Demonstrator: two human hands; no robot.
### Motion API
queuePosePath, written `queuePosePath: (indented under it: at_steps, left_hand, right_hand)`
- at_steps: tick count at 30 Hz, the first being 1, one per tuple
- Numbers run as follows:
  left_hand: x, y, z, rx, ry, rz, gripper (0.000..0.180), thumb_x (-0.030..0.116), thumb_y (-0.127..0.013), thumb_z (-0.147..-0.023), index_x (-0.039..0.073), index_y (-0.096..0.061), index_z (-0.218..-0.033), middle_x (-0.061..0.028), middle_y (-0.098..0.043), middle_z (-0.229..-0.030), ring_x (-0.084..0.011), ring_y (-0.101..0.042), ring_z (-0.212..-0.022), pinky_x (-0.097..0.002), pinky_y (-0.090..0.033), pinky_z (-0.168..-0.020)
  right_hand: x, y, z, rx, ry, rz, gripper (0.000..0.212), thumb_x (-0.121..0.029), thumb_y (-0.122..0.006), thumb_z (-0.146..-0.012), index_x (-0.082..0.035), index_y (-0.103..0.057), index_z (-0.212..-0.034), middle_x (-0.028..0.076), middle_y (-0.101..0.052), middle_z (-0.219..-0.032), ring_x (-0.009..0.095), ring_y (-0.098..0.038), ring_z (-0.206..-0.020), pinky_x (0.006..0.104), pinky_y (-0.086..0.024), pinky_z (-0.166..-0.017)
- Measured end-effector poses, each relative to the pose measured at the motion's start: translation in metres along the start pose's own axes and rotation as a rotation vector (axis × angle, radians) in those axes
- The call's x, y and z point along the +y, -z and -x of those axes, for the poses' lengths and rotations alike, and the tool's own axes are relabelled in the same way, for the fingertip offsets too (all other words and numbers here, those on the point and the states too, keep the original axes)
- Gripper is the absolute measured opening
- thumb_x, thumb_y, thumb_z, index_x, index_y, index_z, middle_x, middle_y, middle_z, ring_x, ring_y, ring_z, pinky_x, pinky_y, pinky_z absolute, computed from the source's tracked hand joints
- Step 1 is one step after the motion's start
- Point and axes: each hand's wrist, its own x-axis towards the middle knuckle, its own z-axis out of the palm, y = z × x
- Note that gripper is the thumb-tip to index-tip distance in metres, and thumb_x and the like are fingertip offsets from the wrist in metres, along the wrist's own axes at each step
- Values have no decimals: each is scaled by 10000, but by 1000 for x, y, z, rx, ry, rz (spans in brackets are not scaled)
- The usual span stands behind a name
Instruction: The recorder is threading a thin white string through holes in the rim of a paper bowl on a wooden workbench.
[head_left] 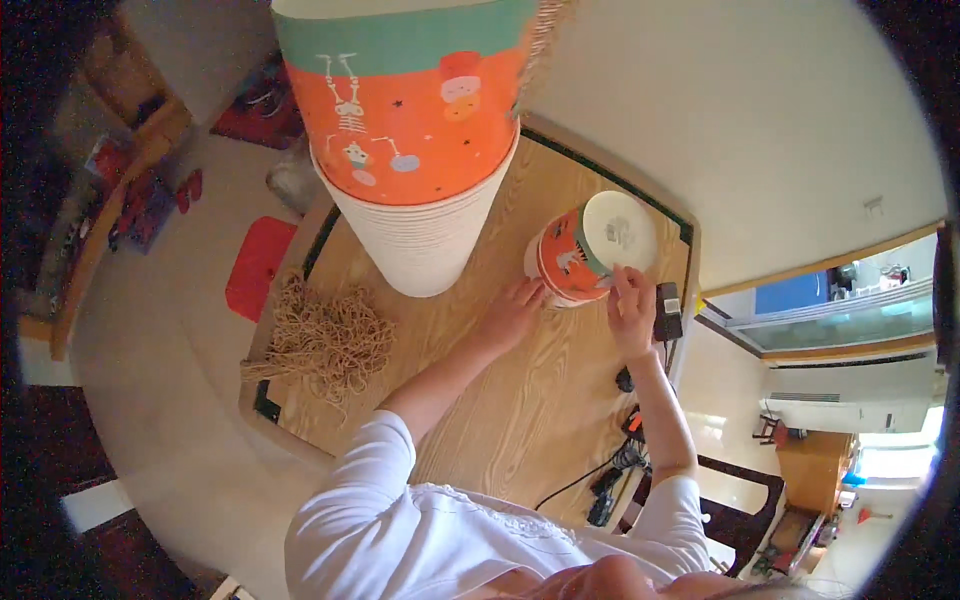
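On the wooden table lies a short stack of printed paper tubs [567, 258], orange and green, its pale round end facing up and right. My left hand [512, 315] holds the lower left edge of this stack with bent fingers. At its right side my right hand [632, 308] grips near the rim of the pale end, thumb and fingers drawn together. To the left towers a tall nested stack of white paper tubs [425, 235], with an orange and green printed tub at the top. A tangled heap of tan twine [335, 345] sits on the table's left side.
A black power adapter [668, 312] and dark cables [625, 458] lie along the right of the wooden table [480, 420]. A wall rises behind its far edge. A red stool [262, 268] stands on the floor at left, and a dark chair [745, 490] at right.
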Motion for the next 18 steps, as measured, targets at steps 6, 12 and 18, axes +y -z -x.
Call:
queuePosePath:
  at_steps: [6, 12, 18]
  left_hand:
    - [1, 11, 0, -43, -34, -94, 425, 107, -431, -785, 42, -452, -1204, -83, -403, -1281, -277, -389, -1143, -392, -363, -934]
    - [2, 17, -7, -112, 46, 92, 392, 108, -393, -860, 125, -430, -1249, -82, -381, -1315, -309, -364, -1183, -409, -285, -1014]
    - [3, 21, -8, 15, -64, -69, 399, 131, -472, -786, 43, -475, -1176, -107, -441, -1221, -297, -389, -1139, -399, -364, -935]
  right_hand:
    - [-8, -1, -2, 15, 656, 739, 558, 30, -599, -691, -80, -459, -1219, 126, -518, -1027, 257, -496, -877, 338, -438, -711]
    - [-6, 2, -3, -41, 578, 703, 609, 63, -582, -662, -124, -459, -1229, 137, -492, -1062, 292, -484, -924, 375, -424, -777]
    - [-1, -2, 3, -64, 505, 681, 618, 28, -595, -670, -132, -433, -1244, 145, -461, -1113, 298, -466, -974, 387, -416, -813]
